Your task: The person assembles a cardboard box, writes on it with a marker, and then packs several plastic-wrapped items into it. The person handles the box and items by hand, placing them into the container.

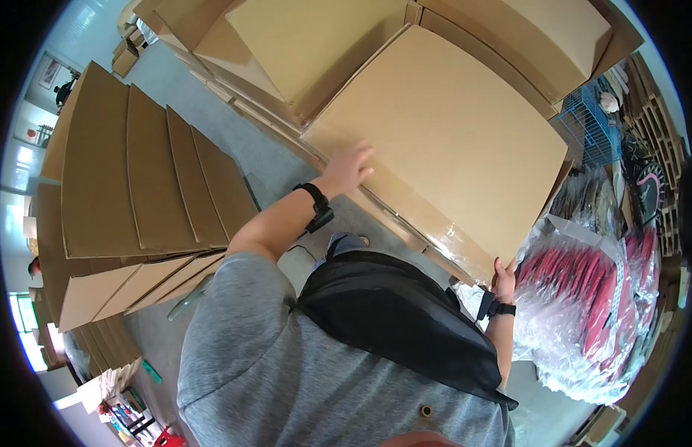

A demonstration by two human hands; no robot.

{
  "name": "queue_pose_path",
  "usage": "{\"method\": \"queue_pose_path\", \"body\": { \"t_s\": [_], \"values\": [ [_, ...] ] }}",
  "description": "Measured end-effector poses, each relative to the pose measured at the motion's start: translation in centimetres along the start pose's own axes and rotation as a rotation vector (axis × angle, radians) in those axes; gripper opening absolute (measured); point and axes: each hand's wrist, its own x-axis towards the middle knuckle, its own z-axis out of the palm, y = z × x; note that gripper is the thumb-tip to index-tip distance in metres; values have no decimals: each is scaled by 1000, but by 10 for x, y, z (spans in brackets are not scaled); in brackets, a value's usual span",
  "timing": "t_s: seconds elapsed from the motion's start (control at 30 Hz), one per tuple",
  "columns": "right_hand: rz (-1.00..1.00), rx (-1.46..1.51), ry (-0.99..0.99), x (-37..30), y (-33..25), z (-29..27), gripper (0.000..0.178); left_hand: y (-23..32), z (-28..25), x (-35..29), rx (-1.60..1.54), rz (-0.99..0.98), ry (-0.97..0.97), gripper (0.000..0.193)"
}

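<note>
A large taped cardboard carton (443,138) is positioned just ahead of both hands, its long axis angled from far left to near right. The left hand (348,168), open and blurred, is held at the long near edge. The near right corner is touched more closely by the right hand (504,280); whether it is gripped cannot be told.
</note>
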Motion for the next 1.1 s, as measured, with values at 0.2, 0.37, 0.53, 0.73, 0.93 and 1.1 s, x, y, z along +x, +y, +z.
{"method": "queue_pose_path", "body": {
  "t_s": [0.2,0.37,0.53,0.73,0.93,1.1],
  "values": [
    [73,-158,111,-12,-16,15,59,-66,-35,6,156,-358,237,71],
    [7,-205,143,-14,-3,1,51,-92,-36,17,-291,-545,138,86],
    [-57,-167,324,-14,28,-33,49,-53,-60,27,-320,-517,52,78],
    [29,-663,804,-23,49,-91,50,-53,-40,16,-820,-342,3,64],
    [171,-1301,1288,-33,19,-43,45,20,-53,1,-707,227,-45,72],
    [212,-827,1058,-59,12,-38,55,79,-51,-4,-792,408,-297,75]
  ]
}}
